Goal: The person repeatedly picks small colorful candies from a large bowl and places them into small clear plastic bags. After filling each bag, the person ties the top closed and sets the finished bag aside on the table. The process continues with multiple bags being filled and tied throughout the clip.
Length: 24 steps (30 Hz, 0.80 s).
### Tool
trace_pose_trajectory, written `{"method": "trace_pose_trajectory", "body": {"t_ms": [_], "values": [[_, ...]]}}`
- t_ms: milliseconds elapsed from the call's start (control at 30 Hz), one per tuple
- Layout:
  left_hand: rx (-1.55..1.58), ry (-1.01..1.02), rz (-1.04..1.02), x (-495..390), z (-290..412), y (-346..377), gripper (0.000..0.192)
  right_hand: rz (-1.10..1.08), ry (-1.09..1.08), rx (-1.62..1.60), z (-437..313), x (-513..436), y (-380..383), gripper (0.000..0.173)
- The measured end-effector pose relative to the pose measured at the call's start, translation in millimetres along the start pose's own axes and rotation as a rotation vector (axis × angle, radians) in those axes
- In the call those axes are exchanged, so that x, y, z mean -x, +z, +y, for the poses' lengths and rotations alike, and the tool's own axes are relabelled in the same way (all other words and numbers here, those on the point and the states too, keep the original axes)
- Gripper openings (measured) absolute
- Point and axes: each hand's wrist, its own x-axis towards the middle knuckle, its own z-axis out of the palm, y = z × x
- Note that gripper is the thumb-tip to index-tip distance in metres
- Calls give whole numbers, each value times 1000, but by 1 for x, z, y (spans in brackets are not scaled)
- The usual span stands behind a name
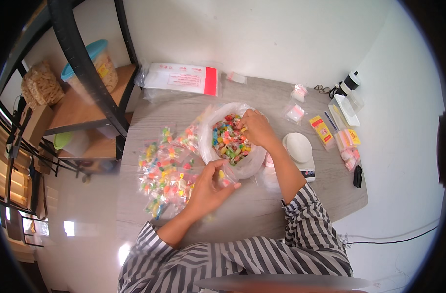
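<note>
A white plastic bag [205, 141] stands wide open on the table, full of wrapped candies [228, 137] in many colours. My right hand [257, 128] reaches into it from the right, its fingertips bent down among the candies; whether they grip one cannot be told. Just below the bag's near rim, my left hand [210, 186] holds a small clear plastic bag [226, 175] with a few candies inside, between thumb and fingers. To the left lies a heap of small clear bags filled with candies [164, 172], partly behind my left hand.
A white digital kitchen scale [300, 150] stands right of my right forearm. Packs of small plastic bags [322, 132] and a plastic container [343, 111] lie farther right. A large plastic package [181, 78] lies at the back left. Left of the table [245, 216] stands a metal-framed shelf [80, 113] holding tubs.
</note>
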Motion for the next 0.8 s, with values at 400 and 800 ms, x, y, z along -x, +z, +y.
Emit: {"method": "trace_pose_trajectory", "body": {"t_ms": [400, 800], "values": [[-177, 71, 34, 1, 2, -2, 60, -77, 64, -17, 12, 12, -15, 31], [-177, 117, 52, 1, 0, -2, 61, -170, 78, -47, 12, 26, -25, 36]]}}
